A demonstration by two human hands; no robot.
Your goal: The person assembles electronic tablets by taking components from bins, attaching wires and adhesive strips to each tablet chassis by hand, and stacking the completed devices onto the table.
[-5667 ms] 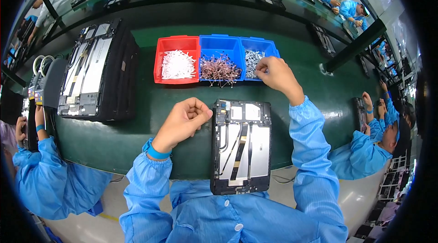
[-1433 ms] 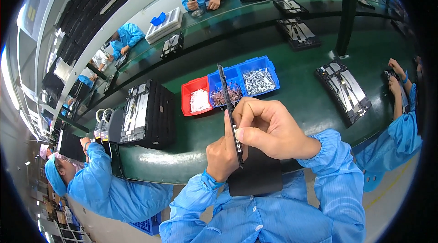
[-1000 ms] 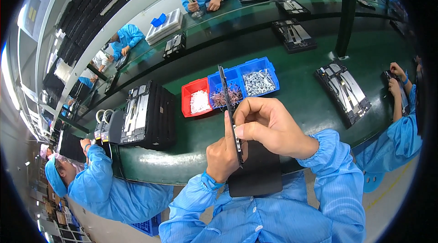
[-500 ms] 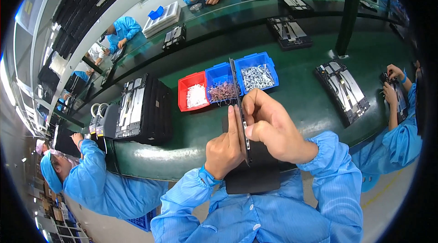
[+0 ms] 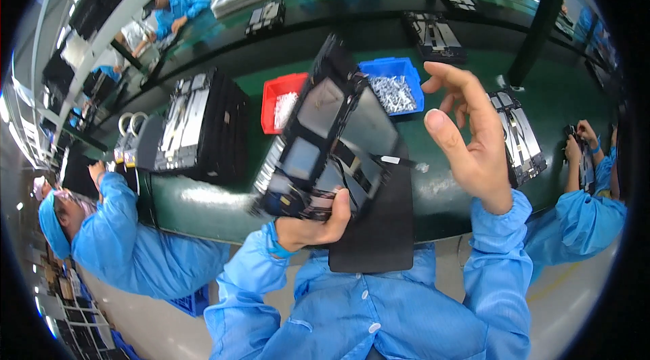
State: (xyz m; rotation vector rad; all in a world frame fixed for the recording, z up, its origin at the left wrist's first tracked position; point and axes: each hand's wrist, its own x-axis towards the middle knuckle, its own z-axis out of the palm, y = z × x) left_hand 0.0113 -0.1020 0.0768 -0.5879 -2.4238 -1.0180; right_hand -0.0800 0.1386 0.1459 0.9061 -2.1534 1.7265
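Observation:
An opened tablet [image 5: 319,157], its silver panels, black frame and thin cables showing, is held tilted over the bench. My left hand [image 5: 315,226] grips it by the lower edge, with the thumb across the inner side. A short white tab [image 5: 390,159] sticks out at its right edge. My right hand [image 5: 474,140] is raised to the right of the tablet, touching nothing, fingers curved and apart from the thumb. Beneath the tablet, a black mat [image 5: 372,245] overlaps the bench's near edge.
Behind the tablet stand a red bin [image 5: 269,104] of white bits and a blue bin [image 5: 418,93] of small silvery parts. Stacked tablets [image 5: 196,123] are at left; another opened tablet [image 5: 523,140] lies right. A dark post [image 5: 538,32] rises far right. Co-workers sit on both sides.
The tablet has turned from edge-on to show its inner side, now hiding the middle bin. My right hand has left it and moved right, opening. My left hand has shifted to its lower edge.

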